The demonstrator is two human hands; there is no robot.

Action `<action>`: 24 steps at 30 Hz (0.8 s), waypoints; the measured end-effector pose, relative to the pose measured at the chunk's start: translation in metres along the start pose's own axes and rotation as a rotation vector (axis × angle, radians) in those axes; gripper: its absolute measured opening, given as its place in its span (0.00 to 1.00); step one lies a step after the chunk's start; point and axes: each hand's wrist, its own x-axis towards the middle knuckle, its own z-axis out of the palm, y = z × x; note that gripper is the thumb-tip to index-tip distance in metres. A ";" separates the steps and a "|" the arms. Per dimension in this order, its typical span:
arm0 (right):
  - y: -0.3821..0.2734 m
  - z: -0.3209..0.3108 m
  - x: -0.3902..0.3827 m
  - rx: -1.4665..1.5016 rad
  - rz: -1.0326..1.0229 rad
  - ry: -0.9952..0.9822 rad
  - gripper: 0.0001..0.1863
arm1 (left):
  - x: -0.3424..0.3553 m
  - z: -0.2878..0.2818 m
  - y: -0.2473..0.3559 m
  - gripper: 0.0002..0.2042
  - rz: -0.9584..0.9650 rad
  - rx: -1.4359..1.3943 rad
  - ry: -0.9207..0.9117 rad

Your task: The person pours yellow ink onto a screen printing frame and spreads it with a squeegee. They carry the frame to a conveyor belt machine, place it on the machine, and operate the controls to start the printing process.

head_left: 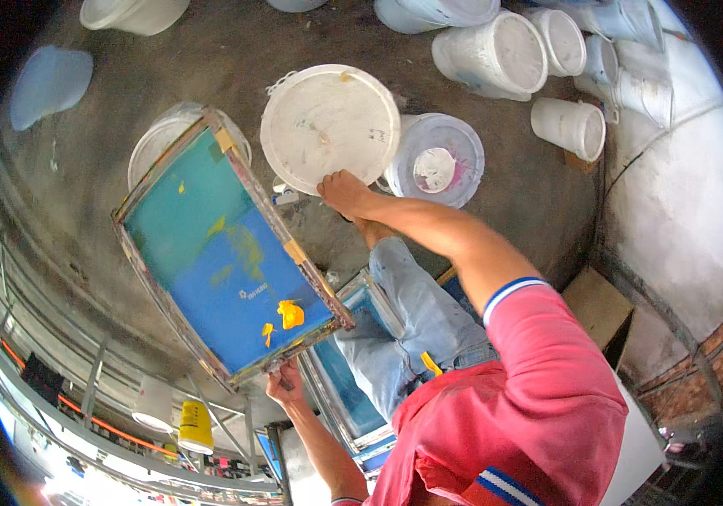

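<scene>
My left hand (285, 384) grips the lower edge of a screen-printing frame (235, 253), which I hold tilted out to my left. Its mesh is green toward the far end and blue toward the near end. Yellow ink (291, 314) lies in blobs near the close edge, with fainter yellow smears in the middle. My right hand (345, 192) is closed at the near rim of a large white bucket lid (328, 126); the fingertips are partly hidden. Behind the frame, another white bucket (159, 139) is partly covered.
To the right of the lid stands a bucket (450, 160) with a white round patch and pink stains on top. Several white buckets (496, 55) cluster at the far right by the wall. More framed screens (345, 371) stand beside my legs. Metal racks (91, 379) run along the left.
</scene>
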 end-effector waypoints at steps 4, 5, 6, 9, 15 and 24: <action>0.015 -0.057 -0.021 0.303 0.228 0.063 0.07 | 0.001 -0.002 0.001 0.31 -0.007 0.021 0.136; 0.023 -0.069 -0.033 0.367 0.318 0.079 0.08 | 0.001 0.000 0.005 0.30 -0.002 0.026 0.111; 0.034 -0.086 -0.047 0.417 0.387 0.122 0.10 | 0.006 0.003 0.003 0.28 0.003 0.025 0.081; 0.048 -0.089 -0.082 0.388 0.630 0.108 0.14 | 0.007 -0.004 -0.005 0.27 0.036 0.000 0.018; 0.052 0.002 -0.149 0.368 0.911 -0.020 0.17 | 0.011 -0.025 -0.007 0.30 0.030 -0.049 0.140; 0.047 -0.007 -0.093 0.211 0.814 0.065 0.14 | 0.015 -0.016 -0.013 0.29 0.060 -0.025 0.126</action>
